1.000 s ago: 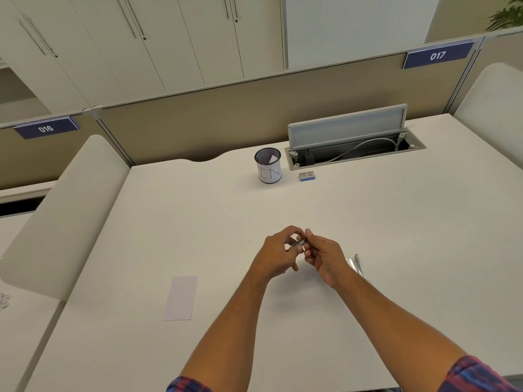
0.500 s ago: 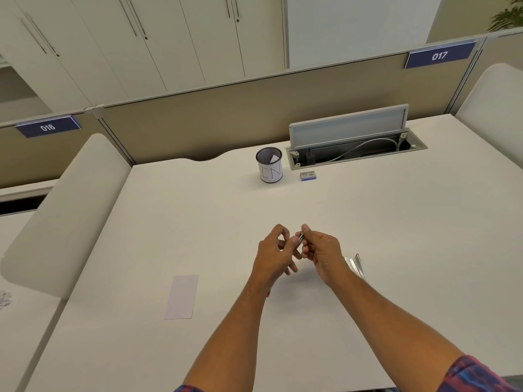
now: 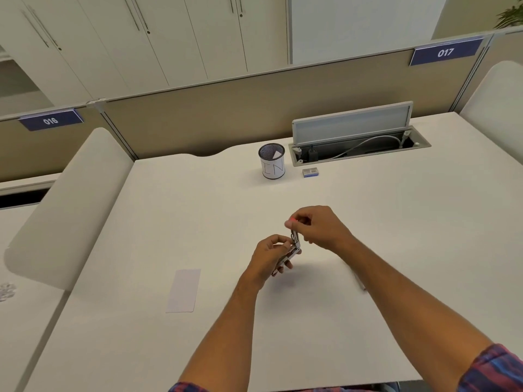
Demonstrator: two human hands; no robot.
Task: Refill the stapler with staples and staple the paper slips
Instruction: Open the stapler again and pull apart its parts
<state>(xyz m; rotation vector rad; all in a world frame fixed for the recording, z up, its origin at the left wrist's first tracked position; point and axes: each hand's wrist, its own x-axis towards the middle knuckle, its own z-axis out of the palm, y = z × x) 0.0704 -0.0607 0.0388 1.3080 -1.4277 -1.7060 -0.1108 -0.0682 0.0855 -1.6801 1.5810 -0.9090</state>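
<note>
A small metal stapler (image 3: 294,247) is held above the middle of the white desk (image 3: 396,222), hinged open. My left hand (image 3: 270,257) grips its lower arm. My right hand (image 3: 318,226) pinches the raised upper arm by its tip. A white paper slip (image 3: 184,290) lies flat on the desk to the left of my hands. A small blue staple box (image 3: 310,172) sits at the back, near the cable tray. Something thin lies on the desk under my right forearm (image 3: 359,281), mostly hidden.
A mesh pen cup (image 3: 272,161) labelled "IN" stands at the back with a paper in it. Behind it is an open cable tray (image 3: 359,148) with its lid raised. Curved white dividers (image 3: 65,210) flank the desk on both sides.
The stapler has been swung open: my right hand rose and moved away with the upper arm, while my left hand dropped lower with the base.
</note>
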